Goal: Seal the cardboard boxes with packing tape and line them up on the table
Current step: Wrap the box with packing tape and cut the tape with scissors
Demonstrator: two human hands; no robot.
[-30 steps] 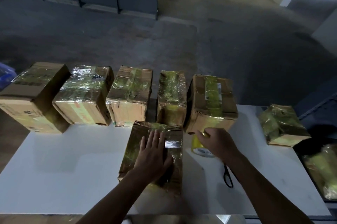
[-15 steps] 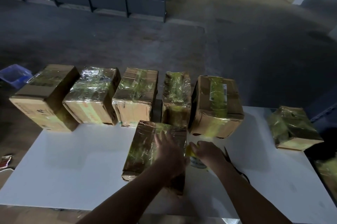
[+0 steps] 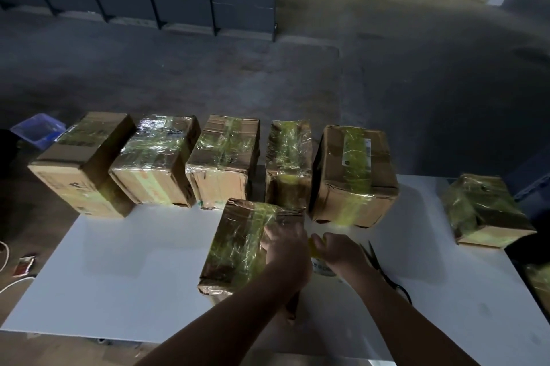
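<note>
A taped cardboard box [image 3: 238, 246] lies on the white table [image 3: 119, 276] in front of me. My left hand [image 3: 285, 249] rests on the box's right edge, fingers curled over it. My right hand [image 3: 339, 252] grips the yellowish tape roll [image 3: 320, 264] just right of the box; the roll is mostly hidden between my hands. Behind stands a row of several taped boxes [image 3: 223, 163] along the far table edge. Another taped box [image 3: 482, 210] sits alone at the right.
Black scissors [image 3: 384, 270] lie on the table just right of my right arm. A blue bin [image 3: 38, 130] stands on the floor at the left. A further wrapped box [image 3: 538, 282] shows at the right frame edge. Dark cabinets line the back.
My left hand slid from the middle of the box top to its right edge. My right hand with the tape roll moved in close to the left hand.
</note>
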